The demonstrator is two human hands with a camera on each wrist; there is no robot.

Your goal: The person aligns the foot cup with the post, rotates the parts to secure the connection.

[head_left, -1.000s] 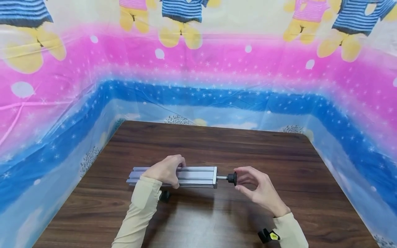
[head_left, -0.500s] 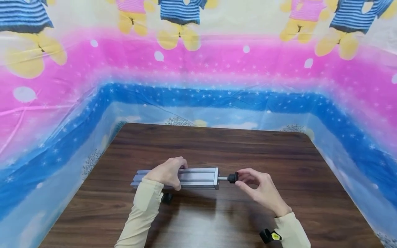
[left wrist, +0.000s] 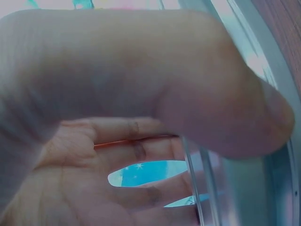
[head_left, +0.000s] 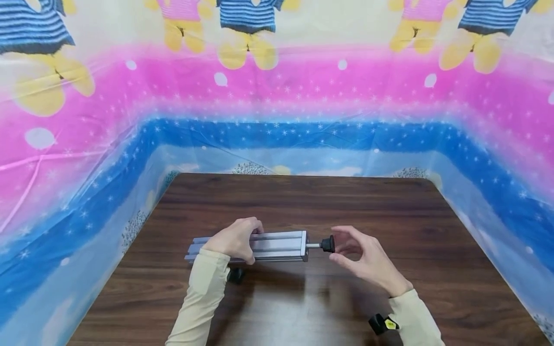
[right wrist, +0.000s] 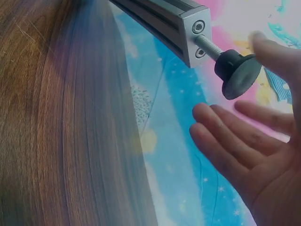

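Observation:
My left hand point(head_left: 235, 240) grips a silvery aluminium profile point(head_left: 281, 245) from above, thumb on its near side; its far-side fingers show in the left wrist view, partly hidden by the thumb point(left wrist: 225, 103). From the right end plate point(right wrist: 188, 42), which carries two socket screws, a threaded rod point(right wrist: 210, 44) sticks out. A black levelling foot point(right wrist: 242, 77) with a round flared base sits on the rod's end. Around that foot, my right hand point(head_left: 368, 257) has its thumb and fingers spread, and the fingers point(right wrist: 225, 136) stand apart from it in the right wrist view.
The dark wood table point(head_left: 303, 202) lies beneath the hands. Printed cloth point(head_left: 277, 139) in blue and pink walls off its back and sides. A black wrist device point(head_left: 378, 324) is worn at the right sleeve point(head_left: 413, 312).
My right fingers have moved off the foot and spread wider. The foot now looks slightly tilted. My left hand keeps its grip, and the profile has shifted slightly right in the view.

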